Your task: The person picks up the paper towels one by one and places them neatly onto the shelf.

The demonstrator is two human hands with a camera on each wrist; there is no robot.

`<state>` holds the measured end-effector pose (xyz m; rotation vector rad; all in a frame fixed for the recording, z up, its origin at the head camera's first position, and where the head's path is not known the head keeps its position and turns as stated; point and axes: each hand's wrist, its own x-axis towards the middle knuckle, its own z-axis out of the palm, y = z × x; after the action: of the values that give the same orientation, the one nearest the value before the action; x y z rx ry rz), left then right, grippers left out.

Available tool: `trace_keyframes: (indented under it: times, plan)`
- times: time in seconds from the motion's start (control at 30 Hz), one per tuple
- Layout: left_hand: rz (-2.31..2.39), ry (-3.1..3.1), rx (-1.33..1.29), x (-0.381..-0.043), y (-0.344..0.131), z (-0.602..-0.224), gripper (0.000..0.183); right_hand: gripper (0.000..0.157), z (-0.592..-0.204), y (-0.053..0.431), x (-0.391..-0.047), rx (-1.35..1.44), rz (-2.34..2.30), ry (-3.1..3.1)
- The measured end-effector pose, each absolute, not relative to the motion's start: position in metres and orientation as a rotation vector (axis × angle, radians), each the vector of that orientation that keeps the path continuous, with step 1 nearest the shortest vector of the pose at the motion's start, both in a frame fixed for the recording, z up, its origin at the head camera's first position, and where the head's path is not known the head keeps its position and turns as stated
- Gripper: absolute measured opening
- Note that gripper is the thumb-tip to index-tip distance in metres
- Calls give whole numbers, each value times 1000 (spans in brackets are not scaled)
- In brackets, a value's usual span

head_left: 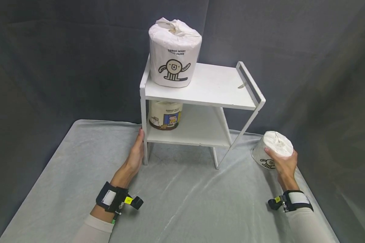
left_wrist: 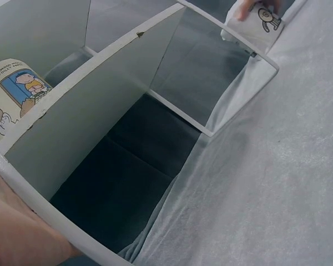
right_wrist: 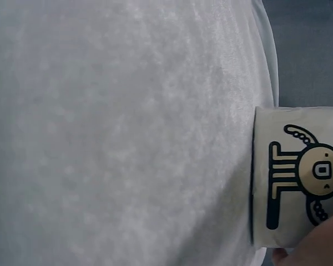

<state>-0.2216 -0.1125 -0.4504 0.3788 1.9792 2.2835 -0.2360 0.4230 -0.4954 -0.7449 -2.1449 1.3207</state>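
I see a dark grey backdrop behind a table under a pale grey cloth (head_left: pixel 176 199). My left hand (head_left: pixel 136 156) rests with straight fingers, held together, against the front left leg of the white shelf (head_left: pixel 207 91), which carries two paper rolls. At the cloth's right edge, my right hand (head_left: pixel 284 165) curls around a wrapped paper roll (head_left: pixel 272 148).

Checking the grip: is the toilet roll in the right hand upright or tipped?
Tipped: the toilet roll leans toward the shelf, gripped by the right hand.
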Motion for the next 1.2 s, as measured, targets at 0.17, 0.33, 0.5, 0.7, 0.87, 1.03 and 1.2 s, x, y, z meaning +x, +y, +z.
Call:
trace_keyframes:
  times: [0.17, 0.33, 0.5, 0.7, 0.87, 1.03, 1.2]
  plan:
    - [2290, 1978, 377, -221, -112, -450, 86, 112, -497, 423, -236, -851, 1323, -2154]
    - [2299, 1976, 387, -221, -112, -451, 86, 111, -498, 422, -237, -877, 1302, -2137]
    - [2295, 1976, 389, -221, -111, -452, 86, 108, -501, 422, -237, -898, 1287, -2109]
    - [2286, 1973, 396, -220, -110, -453, 85, 110, -503, 424, -234, -926, 1250, -2130]
    - [2285, 1971, 377, -220, -111, -452, 86, 111, -502, 423, -233, -918, 1246, -2135]
    - [2271, 1985, 369, -221, -112, -450, 86, 109, -501, 422, -234, -899, 1251, -2128]
    - [2259, 1991, 364, -222, -113, -449, 86, 108, -501, 423, -233, -900, 1252, -2126]
